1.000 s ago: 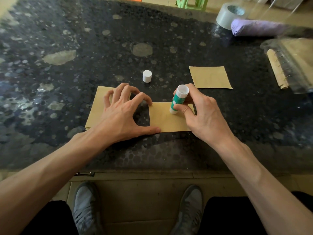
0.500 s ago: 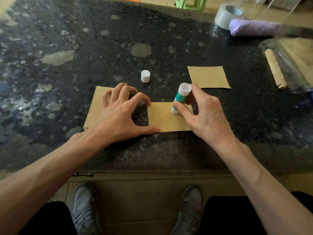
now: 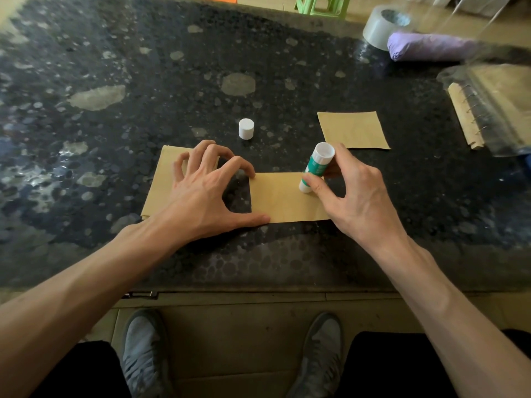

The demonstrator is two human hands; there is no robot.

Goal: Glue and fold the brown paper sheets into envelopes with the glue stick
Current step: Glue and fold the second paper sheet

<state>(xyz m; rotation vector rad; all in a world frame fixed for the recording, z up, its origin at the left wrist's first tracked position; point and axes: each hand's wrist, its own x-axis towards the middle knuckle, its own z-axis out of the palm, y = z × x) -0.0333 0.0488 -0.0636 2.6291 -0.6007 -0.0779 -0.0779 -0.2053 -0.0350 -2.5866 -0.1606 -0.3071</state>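
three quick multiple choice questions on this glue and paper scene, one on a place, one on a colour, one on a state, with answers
1. Where is the white cap?
A) upright on the table, beyond the left hand
B) on the tape roll
C) on the floor

2. What colour is the band on the glue stick?
A) red
B) green
C) yellow

3. How is the glue stick right now?
A) lying flat on the table
B) capped and standing alone
C) held tilted by the right hand, lower end on the brown sheet

Answers:
1 A, the cap stands on the table just past the left fingertips.
2 B, a green band shows between its white ends.
3 C, the right fingers grip it, uncapped and leaning, with its tip down on the sheet.
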